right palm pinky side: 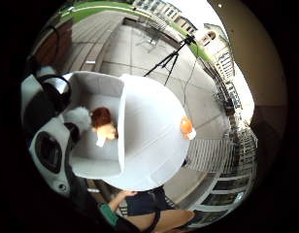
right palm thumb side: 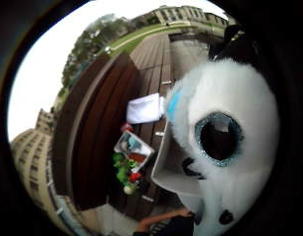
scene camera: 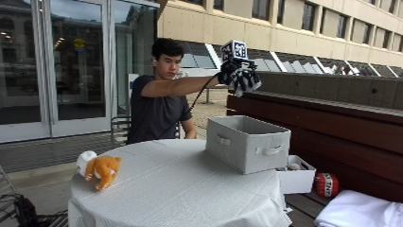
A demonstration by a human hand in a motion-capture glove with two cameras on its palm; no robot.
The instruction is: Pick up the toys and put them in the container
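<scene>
- We see a round table [scene camera: 182, 189] with a pale cloth, and we place everything else from it.
- A grey fabric container [scene camera: 247, 143] stands on the table at the edge nearest the wooden bench [scene camera: 327, 118], open at the top.
- Inside the container, seen from the palm, lies a brown stuffed toy [right palm pinky side: 103, 124] on its floor.
- High above the container and the table, the gloved right hand [scene camera: 238, 75] has its fingers curled round a white plush toy [right palm thumb side: 225, 147] with a large glittery eye, held close against the palm.
- An orange stuffed toy [scene camera: 100, 169] lies on the table at the edge far from the container.
- Beside the table, on the bench below the container, sits a small white box [scene camera: 296, 177] of other toys.
</scene>
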